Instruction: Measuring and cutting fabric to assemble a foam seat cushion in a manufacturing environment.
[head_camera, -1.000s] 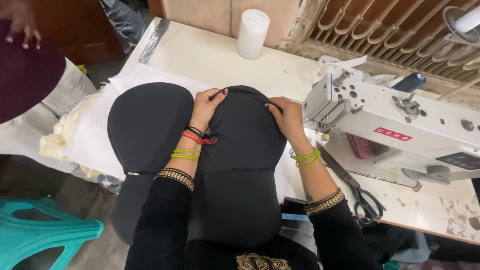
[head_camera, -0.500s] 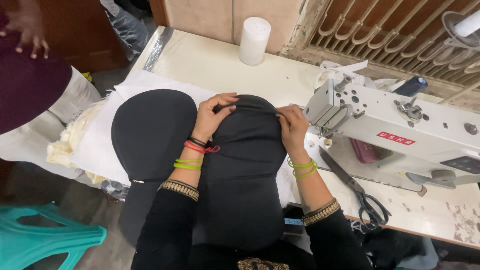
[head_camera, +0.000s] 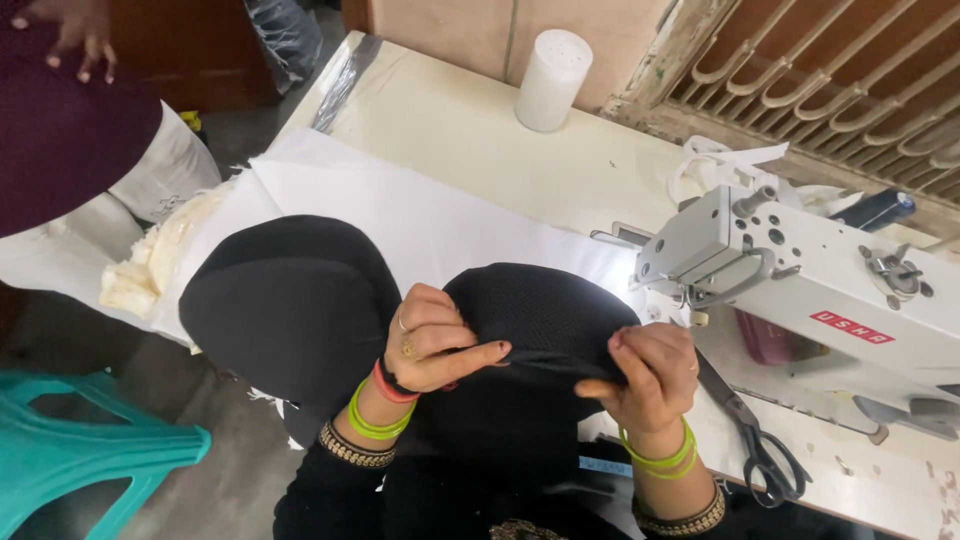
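- left hand (head_camera: 432, 345): fingers curled shut, pinching the upper edge of the black mesh fabric piece (head_camera: 540, 315); green and red bangles at the wrist.
- right hand (head_camera: 652, 372): fingers closed on the same edge, at 3 o'clock from the left hand, green bangles at the wrist.
- black mesh fabric piece: rounded top, held between both hands at the near edge of the sewing table (head_camera: 450, 120), draping down toward the person's lap.
- second black fabric piece (head_camera: 290, 300): rounded, lying at 9 o'clock of the left hand, overlapping the white cloth (head_camera: 440, 225).
- white sewing machine (head_camera: 820, 290): at 2 o'clock of the right hand, well apart from the fingers.
- black scissors (head_camera: 765, 450): on the table at 4 o'clock of the right hand, near it.
- white cylinder (head_camera: 553, 80): upright at 12 o'clock, far side of the table.
- teal plastic stool (head_camera: 80, 465): at 8 o'clock, on the floor.
- another person's hand (head_camera: 75, 40): at 10 o'clock, against a dark maroon garment.
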